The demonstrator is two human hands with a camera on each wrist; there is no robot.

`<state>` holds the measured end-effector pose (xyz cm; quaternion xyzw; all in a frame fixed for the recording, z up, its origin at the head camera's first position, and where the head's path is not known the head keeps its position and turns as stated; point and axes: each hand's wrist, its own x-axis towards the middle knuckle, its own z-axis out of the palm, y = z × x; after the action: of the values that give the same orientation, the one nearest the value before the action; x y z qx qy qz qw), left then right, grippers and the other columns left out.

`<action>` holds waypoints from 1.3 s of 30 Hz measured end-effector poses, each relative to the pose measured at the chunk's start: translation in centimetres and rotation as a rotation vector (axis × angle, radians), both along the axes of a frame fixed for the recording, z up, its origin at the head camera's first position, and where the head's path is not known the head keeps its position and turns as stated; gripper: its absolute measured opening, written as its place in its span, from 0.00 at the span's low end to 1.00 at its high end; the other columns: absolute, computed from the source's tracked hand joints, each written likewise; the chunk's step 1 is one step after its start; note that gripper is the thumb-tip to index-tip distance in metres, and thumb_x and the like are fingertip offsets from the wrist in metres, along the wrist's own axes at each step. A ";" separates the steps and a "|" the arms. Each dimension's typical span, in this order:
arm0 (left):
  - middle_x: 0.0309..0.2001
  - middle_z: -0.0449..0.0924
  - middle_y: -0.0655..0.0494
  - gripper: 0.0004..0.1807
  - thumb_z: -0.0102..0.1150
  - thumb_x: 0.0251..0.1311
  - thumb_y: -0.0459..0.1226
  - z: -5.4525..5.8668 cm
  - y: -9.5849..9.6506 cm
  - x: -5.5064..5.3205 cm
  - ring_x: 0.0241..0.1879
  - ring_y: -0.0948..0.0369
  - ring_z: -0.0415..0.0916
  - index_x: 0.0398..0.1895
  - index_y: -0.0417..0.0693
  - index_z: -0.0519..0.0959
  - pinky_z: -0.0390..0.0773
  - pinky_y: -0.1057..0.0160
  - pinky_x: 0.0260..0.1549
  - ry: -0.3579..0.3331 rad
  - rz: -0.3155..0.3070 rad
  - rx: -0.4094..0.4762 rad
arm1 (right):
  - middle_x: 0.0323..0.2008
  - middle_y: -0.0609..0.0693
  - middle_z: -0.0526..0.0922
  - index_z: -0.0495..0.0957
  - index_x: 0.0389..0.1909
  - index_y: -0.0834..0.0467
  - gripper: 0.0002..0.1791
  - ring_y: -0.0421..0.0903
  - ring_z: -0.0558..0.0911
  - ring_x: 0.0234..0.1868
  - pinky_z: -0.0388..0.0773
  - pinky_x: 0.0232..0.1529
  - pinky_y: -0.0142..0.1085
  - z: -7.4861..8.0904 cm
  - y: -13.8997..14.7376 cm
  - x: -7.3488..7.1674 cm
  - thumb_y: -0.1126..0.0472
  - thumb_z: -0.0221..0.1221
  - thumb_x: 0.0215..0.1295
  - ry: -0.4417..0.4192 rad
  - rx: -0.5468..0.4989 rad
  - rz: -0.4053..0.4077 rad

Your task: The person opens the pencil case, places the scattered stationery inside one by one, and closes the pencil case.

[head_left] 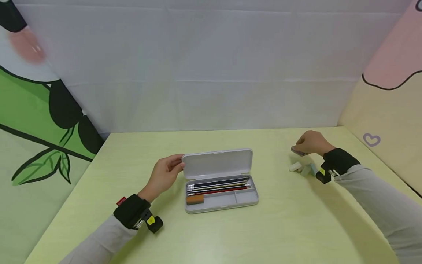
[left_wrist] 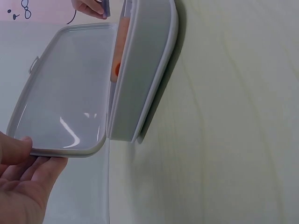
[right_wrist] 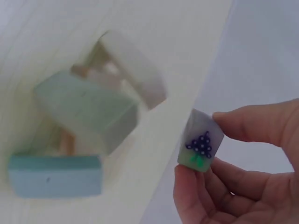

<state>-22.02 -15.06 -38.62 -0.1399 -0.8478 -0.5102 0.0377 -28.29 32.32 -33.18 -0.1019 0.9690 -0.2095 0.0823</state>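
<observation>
My left hand (head_left: 165, 174) pinches the left edge of the raised lid (head_left: 217, 164) of a grey pencil case (head_left: 219, 209). In the left wrist view, the thumb lies on the inner side of the lid (left_wrist: 65, 88) and the fingers behind it. Pencils (head_left: 217, 186) and an orange-brown block (head_left: 195, 199) lie inside the case. Far to the right, my right hand (head_left: 313, 142) holds a small eraser (right_wrist: 201, 142) with a grape print between thumb and fingertips, above the table. Below that hand are a white eraser (head_left: 295, 167), a green eraser (right_wrist: 86, 107) and a blue eraser (right_wrist: 56, 176).
The yellow table (head_left: 138, 146) carries the case near its middle and the loose erasers at the right. A white cloth wall (head_left: 214, 73) rises behind it. Printed panels stand at the left (head_left: 36, 146) and right (head_left: 389, 121).
</observation>
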 end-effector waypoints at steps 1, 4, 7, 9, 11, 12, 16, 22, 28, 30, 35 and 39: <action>0.57 0.83 0.28 0.18 0.55 0.75 0.23 0.0 0.0 0.0 0.55 0.39 0.85 0.64 0.22 0.76 0.87 0.53 0.54 0.000 0.000 0.000 | 0.38 0.69 0.86 0.81 0.49 0.81 0.18 0.61 0.85 0.38 0.87 0.46 0.53 0.1 -0.2 0.1 0.64 0.60 0.77 -0.009 -0.030 -0.006; 0.57 0.83 0.28 0.18 0.55 0.75 0.23 0.1 0.0 0.0 0.55 0.39 0.85 0.64 0.22 0.76 0.87 0.53 0.54 -0.001 0.000 -0.001 | 0.41 0.68 0.86 0.81 0.52 0.80 0.20 0.57 0.86 0.38 0.88 0.45 0.53 0.6 -1.3 0.2 0.63 0.60 0.77 -0.025 -0.083 -0.005; 0.57 0.83 0.28 0.18 0.55 0.75 0.23 0.1 0.0 0.0 0.55 0.39 0.85 0.64 0.23 0.76 0.87 0.53 0.54 0.003 -0.001 -0.002 | 0.43 0.68 0.86 0.81 0.53 0.79 0.20 0.53 0.86 0.39 0.89 0.45 0.50 1.2 -2.8 0.6 0.63 0.60 0.77 -0.050 -0.138 0.006; 0.57 0.83 0.28 0.18 0.55 0.75 0.23 0.2 0.0 0.0 0.55 0.39 0.85 0.64 0.23 0.76 0.87 0.53 0.54 0.006 -0.001 0.000 | 0.43 0.67 0.86 0.81 0.53 0.78 0.19 0.51 0.86 0.39 0.90 0.45 0.48 1.5 -4.0 1.0 0.63 0.61 0.76 -0.064 -0.156 0.028; 0.56 0.83 0.28 0.18 0.55 0.75 0.23 0.2 -0.1 0.0 0.54 0.39 0.85 0.64 0.23 0.76 0.87 0.53 0.54 0.007 0.001 0.000 | 0.44 0.66 0.86 0.82 0.53 0.76 0.18 0.50 0.86 0.39 0.90 0.45 0.47 1.7 -5.3 1.5 0.63 0.62 0.76 -0.085 -0.167 0.059; 0.56 0.83 0.28 0.18 0.55 0.75 0.23 0.2 -0.1 -0.1 0.54 0.39 0.85 0.64 0.23 0.76 0.87 0.53 0.54 0.008 0.002 0.001 | 0.44 0.65 0.86 0.82 0.52 0.75 0.17 0.50 0.86 0.40 0.90 0.45 0.47 1.8 -5.9 1.7 0.63 0.62 0.75 -0.099 -0.168 0.074; 0.56 0.83 0.28 0.18 0.55 0.75 0.23 0.1 -0.1 -0.2 0.54 0.38 0.85 0.63 0.22 0.76 0.87 0.54 0.54 0.012 0.001 0.008 | 0.42 0.60 0.86 0.83 0.48 0.69 0.14 0.50 0.84 0.40 0.89 0.43 0.45 2.2 -8.2 2.8 0.61 0.64 0.73 -0.162 -0.151 0.132; 0.56 0.83 0.28 0.17 0.55 0.74 0.22 -0.1 -0.3 -0.2 0.54 0.38 0.85 0.62 0.22 0.77 0.88 0.54 0.54 0.017 0.006 0.024 | 0.31 0.49 0.86 0.82 0.40 0.63 0.10 0.43 0.82 0.32 0.80 0.35 0.36 2.2 -11.2 3.9 0.62 0.71 0.65 -0.185 -0.182 0.253; 0.56 0.84 0.28 0.17 0.55 0.75 0.23 -0.2 -0.6 -0.2 0.54 0.39 0.85 0.62 0.22 0.77 0.88 0.55 0.53 0.023 0.015 0.025 | 0.30 0.48 0.84 0.84 0.37 0.63 0.13 0.40 0.80 0.33 0.80 0.34 0.33 1.4 -14.3 4.8 0.70 0.77 0.54 -0.099 -0.222 0.366; 0.55 0.84 0.28 0.17 0.55 0.74 0.22 -0.2 -0.7 -0.2 0.54 0.38 0.85 0.62 0.22 0.77 0.88 0.55 0.53 0.029 0.015 0.026 | 0.30 0.48 0.84 0.85 0.37 0.63 0.12 0.39 0.80 0.33 0.82 0.36 0.32 0.9 -15.3 5.0 0.71 0.77 0.54 -0.058 -0.222 0.394; 0.55 0.84 0.28 0.16 0.55 0.74 0.22 -0.3 -0.6 -0.3 0.53 0.38 0.85 0.61 0.22 0.78 0.88 0.55 0.52 0.037 0.017 0.029 | 0.29 0.47 0.85 0.85 0.33 0.62 0.11 0.37 0.81 0.32 0.84 0.37 0.30 -0.2 -17.6 5.5 0.73 0.77 0.52 0.036 -0.251 0.479; 0.54 0.84 0.27 0.15 0.55 0.74 0.21 -0.3 -0.4 -0.5 0.53 0.38 0.86 0.60 0.22 0.78 0.88 0.54 0.52 0.044 0.013 0.026 | 0.28 0.47 0.86 0.85 0.31 0.62 0.12 0.36 0.82 0.30 0.84 0.36 0.28 -1.1 -19.2 5.8 0.75 0.78 0.50 0.085 -0.260 0.517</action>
<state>-22.48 -15.50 -38.97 -0.1451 -0.8408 -0.5179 0.0614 -22.53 13.12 -34.24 -0.3640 0.8784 -0.2995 0.0783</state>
